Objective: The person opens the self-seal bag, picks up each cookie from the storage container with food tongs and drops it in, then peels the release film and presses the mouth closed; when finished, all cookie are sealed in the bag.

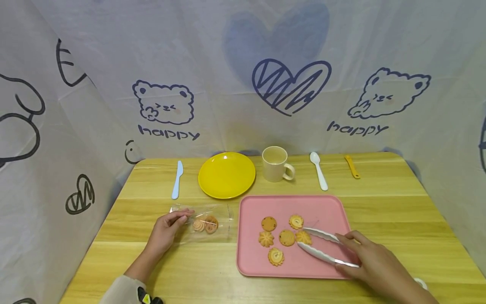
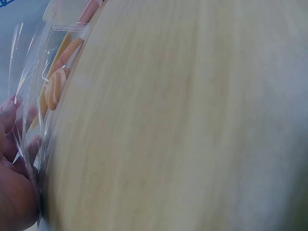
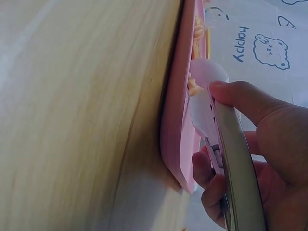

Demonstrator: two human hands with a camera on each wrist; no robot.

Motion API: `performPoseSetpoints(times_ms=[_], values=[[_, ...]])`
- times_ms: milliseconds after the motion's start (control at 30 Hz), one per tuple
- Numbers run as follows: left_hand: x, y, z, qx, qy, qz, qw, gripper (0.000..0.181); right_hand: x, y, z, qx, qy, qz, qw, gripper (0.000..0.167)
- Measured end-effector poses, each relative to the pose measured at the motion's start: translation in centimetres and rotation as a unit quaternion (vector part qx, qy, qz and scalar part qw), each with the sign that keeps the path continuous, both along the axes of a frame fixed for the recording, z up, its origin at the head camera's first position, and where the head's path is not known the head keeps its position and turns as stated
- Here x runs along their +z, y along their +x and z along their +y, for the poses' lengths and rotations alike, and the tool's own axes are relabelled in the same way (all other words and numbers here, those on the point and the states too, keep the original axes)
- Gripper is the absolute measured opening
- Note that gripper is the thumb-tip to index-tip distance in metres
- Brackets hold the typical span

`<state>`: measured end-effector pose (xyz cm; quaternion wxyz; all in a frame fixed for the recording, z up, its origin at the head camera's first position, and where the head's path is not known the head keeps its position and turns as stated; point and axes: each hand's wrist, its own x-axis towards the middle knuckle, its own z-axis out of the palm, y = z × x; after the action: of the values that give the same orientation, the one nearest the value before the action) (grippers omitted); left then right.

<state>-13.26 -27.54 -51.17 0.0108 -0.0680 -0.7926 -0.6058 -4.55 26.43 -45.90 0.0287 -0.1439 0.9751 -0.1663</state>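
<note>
Tongs (image 1: pixel 319 254) astride a cookie (image 1: pixel 304 237)

The right hand (image 1: pixel 373 258) grips the tongs, tips parted around that cookie on the pink tray (image 1: pixel 288 271); contact is unclear. The left hand (image 1: pixel 167 228) pinches a clear bag (image 1: pixel 223 212) with cookies inside, just beyond its fingers. This looks like picking up; next calls for a gentle squeeze.

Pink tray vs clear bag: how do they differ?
The pink tray is opaque; the clear bag is see-through. The pink tray looks larger than the clear bag. Six cookies lie on the pink tray; two show inside the clear bag. Both hold cookies.
</note>
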Motion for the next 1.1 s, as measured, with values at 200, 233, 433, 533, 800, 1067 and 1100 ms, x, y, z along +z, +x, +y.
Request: performPoseSetpoints(times_ms=[200,233,433,533,800,1067,1100], values=[[0.1,0.1,0.1,0.005,-0.003,0.0,1.0,0.025,0.2,0.1,0.4,-0.007,-0.001,-0.017,0.9998,0.073],[0.2,0.1,0.1,0.006,-0.001,-0.002,1.0,0.025,0.3,0.0,0.5,-0.008,0.0,-0.026,0.9996,0.075],[0.2,0.2,0.2,0.007,0.004,-0.006,1.0,0.025,0.7,-0.2,0.6,-0.003,-0.004,-0.026,0.9997,0.073],[0.2,0.2,0.2,0.006,0.002,-0.005,1.0,0.026,0.8,-0.4,0.5,0.013,-0.009,0.017,0.9997,0.068],[0.0,0.0,-0.1,-0.001,0.004,-0.002,1.0,0.026,0.9,-1.5,-0.1,0.055,-0.014,0.087,0.9946,0.062],[0.1,0.0,0.0,0.0,0.001,0.005,1.0,0.024,1.1,-2.9,-1.5,0.082,-0.041,0.079,0.9926,0.061],[0.1,0.0,0.0,0.0,0.001,0.005,1.0,0.024,1.2,-3.1,-1.8,0.085,-0.041,0.076,0.9927,0.061]])
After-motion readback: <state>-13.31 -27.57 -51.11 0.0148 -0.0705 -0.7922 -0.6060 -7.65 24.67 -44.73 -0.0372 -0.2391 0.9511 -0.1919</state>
